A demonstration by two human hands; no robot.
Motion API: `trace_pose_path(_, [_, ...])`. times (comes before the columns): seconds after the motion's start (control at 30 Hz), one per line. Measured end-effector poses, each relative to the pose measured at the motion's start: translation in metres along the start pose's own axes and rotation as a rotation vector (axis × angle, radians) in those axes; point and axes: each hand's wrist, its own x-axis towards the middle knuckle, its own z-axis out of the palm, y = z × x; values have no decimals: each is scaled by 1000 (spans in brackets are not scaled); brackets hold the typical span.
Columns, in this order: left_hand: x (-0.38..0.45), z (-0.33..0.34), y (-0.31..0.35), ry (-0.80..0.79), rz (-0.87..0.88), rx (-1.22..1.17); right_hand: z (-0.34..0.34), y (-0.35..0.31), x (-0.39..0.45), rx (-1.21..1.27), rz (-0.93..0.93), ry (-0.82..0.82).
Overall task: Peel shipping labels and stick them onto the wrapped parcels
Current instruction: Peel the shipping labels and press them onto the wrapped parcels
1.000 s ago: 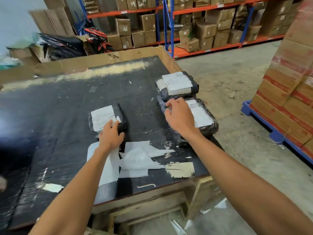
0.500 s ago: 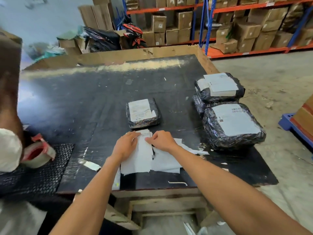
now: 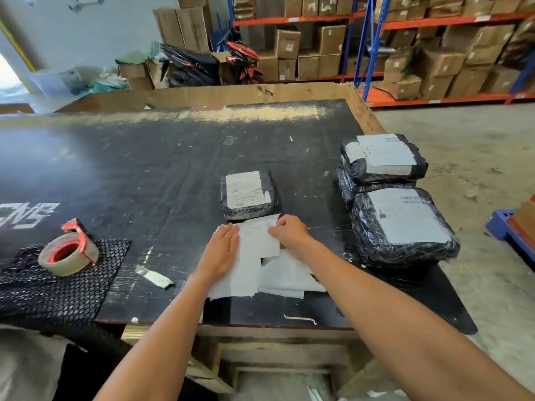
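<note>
Pinching a label [image 3: 257,237], right hand [image 3: 291,234] lifts its corner; left hand [image 3: 221,250] presses flat beside a parcel [image 3: 247,195].

White labels [image 3: 257,241] beside black-wrapped parcels [image 3: 247,195]

Label [image 3: 258,238] print too faint to read. Left hand [image 3: 220,249] covers the sheet's left edge; right hand [image 3: 290,232] fingertips hidden behind its curled knuckles. Middle parcel [image 3: 351,186] mostly hidden under the stack. Pallet [image 3: 505,228] cut by right edge.

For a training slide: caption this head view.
Left hand presses label sheets while right hand pinches one beside labelled parcel.
</note>
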Motion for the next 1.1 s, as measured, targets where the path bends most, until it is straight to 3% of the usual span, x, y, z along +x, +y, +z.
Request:
trace_pose_path(0.13, [3,-7,10,-50,-15,207,-35,1,3,224,-57,-5])
trace_pose_path(0.2, [3,-11,34,29,19,227,-54,3,3,314,-101,-40])
trace_pose_path(0.3, [0,-14,88,142,9,-261,-77,7,-3,381,-155,-145])
trace_pose_path(0.37, [2,-13,119,37,-65,-688,-89,12,-7,377,-203,-188])
trace_pose_path(0.5, [4,-1,150,12,-113,-956,-106,20,-13,309,-278,-248])
trace_pose_path(0.73, [10,2,165,11,-130,-970,-127,20,-15,376,-304,-100])
trace_pose_path(1.1, [7,-13,166,7,-111,-938,-138,3,-23,171,-435,-135])
